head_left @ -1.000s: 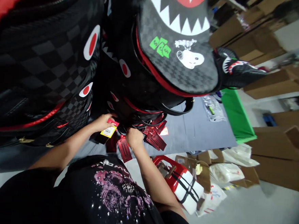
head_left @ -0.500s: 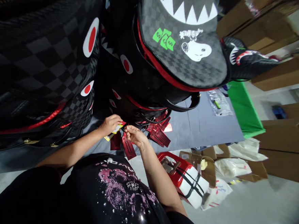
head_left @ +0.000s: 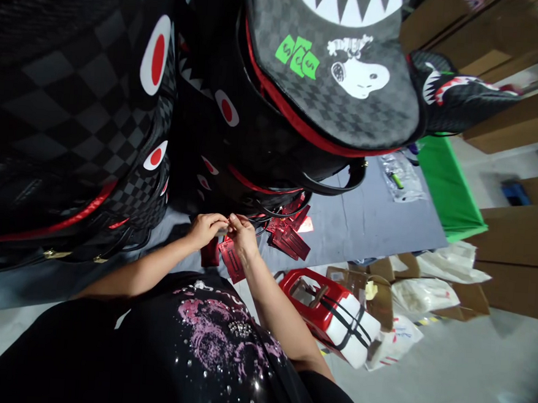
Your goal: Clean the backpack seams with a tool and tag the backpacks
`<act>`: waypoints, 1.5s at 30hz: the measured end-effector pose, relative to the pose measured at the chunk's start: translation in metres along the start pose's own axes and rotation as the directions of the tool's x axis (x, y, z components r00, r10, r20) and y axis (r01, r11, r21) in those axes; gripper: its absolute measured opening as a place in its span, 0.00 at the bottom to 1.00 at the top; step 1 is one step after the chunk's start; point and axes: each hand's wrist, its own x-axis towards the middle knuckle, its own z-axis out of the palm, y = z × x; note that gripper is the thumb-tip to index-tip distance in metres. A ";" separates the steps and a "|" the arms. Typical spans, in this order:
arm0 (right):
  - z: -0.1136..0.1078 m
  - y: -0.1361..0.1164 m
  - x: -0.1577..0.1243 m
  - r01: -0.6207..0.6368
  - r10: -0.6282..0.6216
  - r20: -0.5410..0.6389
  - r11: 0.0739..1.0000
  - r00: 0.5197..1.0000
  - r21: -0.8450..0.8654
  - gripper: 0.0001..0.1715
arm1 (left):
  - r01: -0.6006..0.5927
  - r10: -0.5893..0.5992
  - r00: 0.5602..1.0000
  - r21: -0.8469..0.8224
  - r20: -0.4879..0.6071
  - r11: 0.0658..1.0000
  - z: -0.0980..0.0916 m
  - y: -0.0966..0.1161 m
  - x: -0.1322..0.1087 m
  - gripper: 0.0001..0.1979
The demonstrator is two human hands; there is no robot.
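In front of the stacked bags, my left hand [head_left: 206, 229] and my right hand [head_left: 243, 235] meet with fingertips pinched together. What lies between the fingers is too small and covered to make out. Just below them a red tag [head_left: 231, 261] with dark print hangs down, and a darker red tag [head_left: 210, 252] shows under my left hand. Close beyond my right hand, several shiny red tags [head_left: 291, 241] lie in a bunch by the handle of a black checkered bag [head_left: 275, 171] with red-and-white eyes.
A larger checkered bag [head_left: 86, 109] stands at left. A grey flap [head_left: 362, 119] with shark teeth lies over the middle stack. Beyond are a grey table top [head_left: 341, 222], a green bin [head_left: 449, 189], a red and white stool [head_left: 330, 316] and cardboard boxes [head_left: 518, 262].
The yellow-edged label in my left hand has gone out of sight. My hands have come closer together, fingertips now meeting. The camera view has shifted slightly.
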 end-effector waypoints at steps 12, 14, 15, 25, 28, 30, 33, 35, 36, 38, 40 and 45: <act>-0.003 0.019 0.005 0.151 -0.168 -0.080 0.970 0.982 -0.188 0.20 | 0.199 -0.266 0.954 0.373 0.139 0.906 -0.011 0.024 0.006 0.10; -0.005 0.022 0.006 0.177 -0.198 -0.081 0.962 0.977 -0.210 0.19 | 0.245 -0.324 0.939 0.437 0.117 0.866 -0.009 0.029 0.009 0.09; -0.006 0.023 0.006 0.190 -0.212 -0.081 0.957 0.974 -0.218 0.18 | 0.260 -0.340 0.935 0.457 0.102 0.851 -0.008 0.031 0.010 0.08; -0.005 0.019 0.010 0.250 -0.290 -0.107 0.925 0.951 -0.287 0.15 | 0.277 -0.388 0.915 0.536 0.105 0.798 -0.005 0.050 0.019 0.10; -0.002 0.016 0.010 0.254 -0.301 -0.127 0.922 0.945 -0.294 0.15 | 0.270 -0.396 0.908 0.535 0.135 0.800 -0.008 0.055 0.022 0.10; 0.000 0.012 0.010 0.260 -0.305 -0.126 0.922 0.944 -0.286 0.15 | 0.271 -0.396 0.911 0.558 0.114 0.784 -0.008 0.059 0.025 0.10; 0.001 0.006 0.012 0.276 -0.317 -0.126 0.924 0.940 -0.265 0.15 | 0.277 -0.388 0.920 0.609 0.054 0.743 -0.006 0.064 0.027 0.10; 0.001 0.004 0.013 0.282 -0.320 -0.128 0.926 0.939 -0.251 0.15 | 0.263 -0.378 0.925 0.633 0.051 0.728 -0.004 0.066 0.028 0.11; 0.001 0.003 0.013 0.282 -0.320 -0.127 0.927 0.939 -0.245 0.14 | 0.251 -0.374 0.926 0.642 0.059 0.724 -0.003 0.067 0.028 0.11; 0.000 0.004 0.014 0.280 -0.316 -0.129 0.931 0.940 -0.236 0.14 | 0.237 -0.371 0.926 0.660 0.068 0.713 -0.003 0.067 0.028 0.12; 0.000 0.005 0.015 0.277 -0.312 -0.134 0.934 0.941 -0.226 0.14 | 0.237 -0.369 0.928 0.680 0.054 0.694 -0.002 0.068 0.029 0.12; -0.002 0.004 0.016 0.282 -0.315 -0.150 0.936 0.937 -0.209 0.13 | 0.197 -0.348 0.933 0.688 0.087 0.699 -0.003 0.069 0.029 0.12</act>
